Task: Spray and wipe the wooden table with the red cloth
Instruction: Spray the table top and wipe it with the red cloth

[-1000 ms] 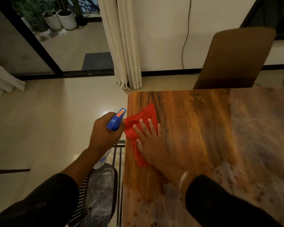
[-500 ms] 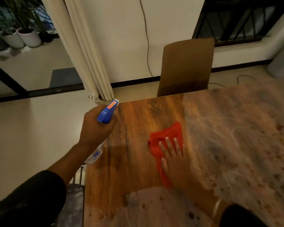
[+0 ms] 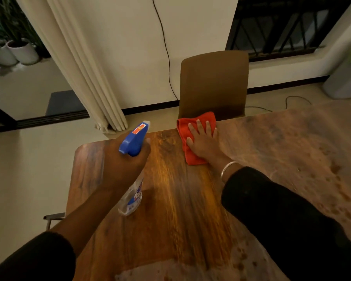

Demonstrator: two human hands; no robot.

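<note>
Left hand [image 3: 122, 165] grips spray bottle [image 3: 133, 159]; right hand [image 3: 204, 140] presses red cloth [image 3: 193, 136] flat at far edge. Wooden table [image 3: 170, 199] partly wiped; hazy right portion remains.

A wooden table [image 3: 176, 199] bears a red cloth [image 3: 190, 157] near its far edge.

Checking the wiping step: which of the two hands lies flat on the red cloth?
The right hand: its straight fingers press the red cloth onto the wooden table. The left hand instead grips the blue spray bottle.
</note>
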